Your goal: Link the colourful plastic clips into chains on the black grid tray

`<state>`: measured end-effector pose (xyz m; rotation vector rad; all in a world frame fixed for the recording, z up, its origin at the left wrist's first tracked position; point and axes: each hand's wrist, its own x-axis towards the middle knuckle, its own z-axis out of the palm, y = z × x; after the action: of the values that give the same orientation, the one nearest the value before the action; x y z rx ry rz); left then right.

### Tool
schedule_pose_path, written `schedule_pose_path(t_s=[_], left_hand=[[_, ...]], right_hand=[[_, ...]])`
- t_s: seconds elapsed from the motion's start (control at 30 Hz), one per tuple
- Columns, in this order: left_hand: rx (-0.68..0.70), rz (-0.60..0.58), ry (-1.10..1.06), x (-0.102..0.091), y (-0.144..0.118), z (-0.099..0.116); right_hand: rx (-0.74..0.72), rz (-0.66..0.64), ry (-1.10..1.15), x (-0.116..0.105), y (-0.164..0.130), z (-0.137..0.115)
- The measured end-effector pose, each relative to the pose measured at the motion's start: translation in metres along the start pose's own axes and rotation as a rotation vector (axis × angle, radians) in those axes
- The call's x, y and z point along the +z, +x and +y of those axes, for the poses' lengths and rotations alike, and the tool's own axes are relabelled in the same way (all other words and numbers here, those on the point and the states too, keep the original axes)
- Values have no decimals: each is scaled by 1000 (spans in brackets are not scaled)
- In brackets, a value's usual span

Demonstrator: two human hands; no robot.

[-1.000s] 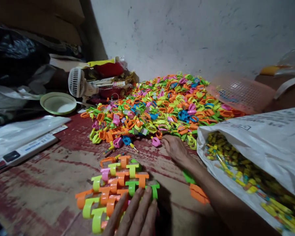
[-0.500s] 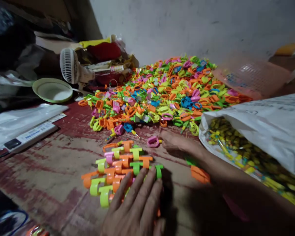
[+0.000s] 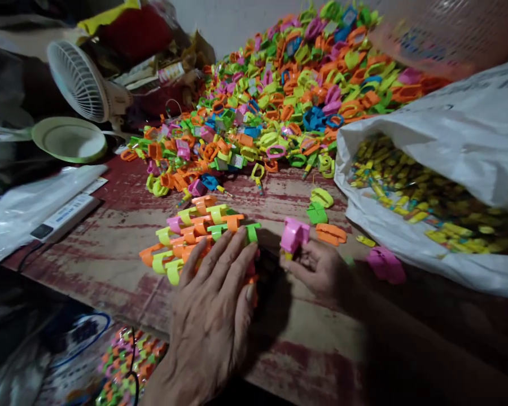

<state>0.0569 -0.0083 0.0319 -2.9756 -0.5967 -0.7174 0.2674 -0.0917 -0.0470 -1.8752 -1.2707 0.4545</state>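
My left hand [image 3: 214, 304] lies flat, fingers spread, on the near end of a neat stack of orange, green and pink plastic clips [image 3: 190, 234] on the worn red-brown board. My right hand [image 3: 317, 268] holds a pink plastic clip [image 3: 294, 234] between its fingertips, just right of the stack. Loose green [image 3: 316, 213], orange [image 3: 331, 233] and pink [image 3: 386, 265] clips lie around the right hand. A large heap of mixed coloured clips [image 3: 288, 96] fills the far side.
A white sack [image 3: 449, 141] holding small yellow parts lies open at the right. A pink mesh basket [image 3: 444, 28] sits behind it. At the left stand a small white fan [image 3: 78, 82], a pale green bowl [image 3: 68, 138], plastic bags and a white power strip [image 3: 61, 217].
My right hand came back from the heap's edge with a pink clip, now held beside the stack. The view tilted down and nearer; my left hand stays on the stack.
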Motion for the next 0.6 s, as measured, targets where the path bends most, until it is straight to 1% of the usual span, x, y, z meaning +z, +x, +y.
schedule_pose_path(t_s=[0.1,0.2,0.27,0.33,0.4,0.53,0.6], left_hand=[[-10,4,-31,0,-2,0],[-35,-22,-33,1,-4,-1],[-56,-29,-29,1,-4,-1],[-67,-21,-27,2,-5,-1],[-88,-5,-25,3,-5,-1],[-103,2,-35,6,-9,-3],[-94,-15,-44,8,-11,-6]], right_hand=[[69,-11,58,17,-22,3],[63,-2,82,21,-29,-1],[53,-18,83,21,-30,-7],[28,-63,74,20,-30,-14],[1,-75,70,19,-29,-18],[22,30,73,12,-16,-14],[46,52,50,9,-5,-10]])
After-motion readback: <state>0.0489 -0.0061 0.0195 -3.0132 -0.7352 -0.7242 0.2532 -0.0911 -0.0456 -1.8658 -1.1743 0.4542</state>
